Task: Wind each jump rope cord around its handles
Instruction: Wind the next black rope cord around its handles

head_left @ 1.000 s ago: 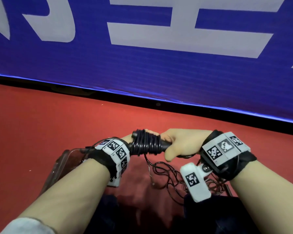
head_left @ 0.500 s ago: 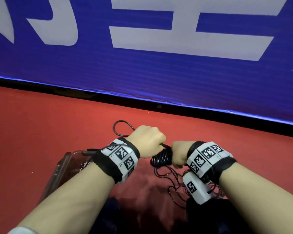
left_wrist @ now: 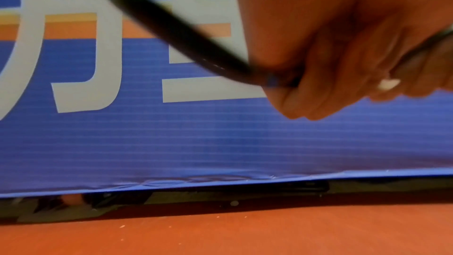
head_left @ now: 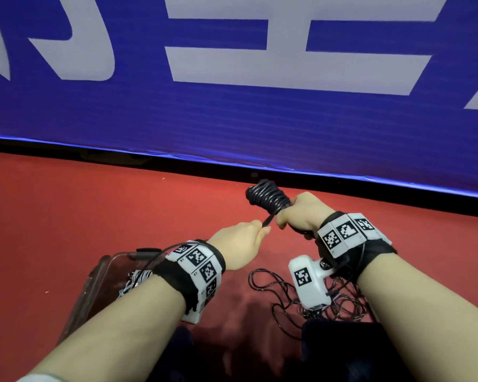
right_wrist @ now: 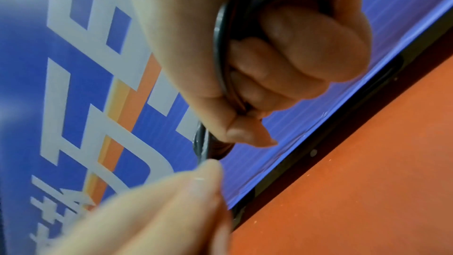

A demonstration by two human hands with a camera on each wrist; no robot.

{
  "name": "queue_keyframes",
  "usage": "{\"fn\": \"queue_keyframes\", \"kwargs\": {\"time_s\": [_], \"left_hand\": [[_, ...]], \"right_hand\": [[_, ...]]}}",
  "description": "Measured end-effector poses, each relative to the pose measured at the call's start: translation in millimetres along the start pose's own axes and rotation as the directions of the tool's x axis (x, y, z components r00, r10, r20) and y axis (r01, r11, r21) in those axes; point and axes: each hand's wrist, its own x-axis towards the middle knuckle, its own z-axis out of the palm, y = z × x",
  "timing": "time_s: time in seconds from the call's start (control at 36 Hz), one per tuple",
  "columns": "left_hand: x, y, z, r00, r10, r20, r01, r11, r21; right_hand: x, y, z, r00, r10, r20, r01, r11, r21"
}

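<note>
A black jump rope has its cord wound in a thick bundle [head_left: 268, 195] around its handles. My right hand [head_left: 289, 216] grips the handles below the bundle, which tilts up and to the left over the red floor. Just below it, my left hand [head_left: 260, 230] pinches a short black stretch of the cord [head_left: 268, 219]. In the left wrist view the cord [left_wrist: 186, 34] runs blurred out of the left hand's fingers [left_wrist: 306, 88]. The right wrist view has the right hand [right_wrist: 282, 65] curled round the cord [right_wrist: 220, 46] and handles, with the left hand's fingertips [right_wrist: 208, 177] right beneath.
Several loose black cords [head_left: 282, 296] lie tangled on the red floor under my right wrist. A clear plastic box [head_left: 94, 285] at the lower left holds a white and grey rope [head_left: 135, 279]. A blue banner [head_left: 232, 119] stands along the far edge of the floor.
My right hand has raised the wound bundle up and away, tilting it. My left hand came off the top of the bundle and now pinches the cord below it.
</note>
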Motion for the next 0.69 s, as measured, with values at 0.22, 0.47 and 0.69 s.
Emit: {"fn": "queue_keyframes", "kwargs": {"time_s": [0.22, 0.47, 0.69], "left_hand": [[-1.4, -8.3, -6.0, 1.0, 0.021, 0.014, -0.019, 0.994, -0.107], [-1.7, -29.2, -17.5, 0.99, 0.032, 0.139, -0.009, 0.986, -0.165], [-6.6, -20.2, -33.7, 0.978, 0.17, 0.124, -0.19, 0.967, 0.169]], "right_hand": [[-23.4, -6.2, -1.6, 0.941, -0.278, 0.193, 0.25, 0.955, 0.161], [-41.3, -15.2, -6.9, 0.813, -0.31, 0.492, 0.422, 0.897, -0.132], [-42.3, -17.1, 11.5, 0.73, -0.053, 0.681, 0.453, 0.785, -0.424]]}}
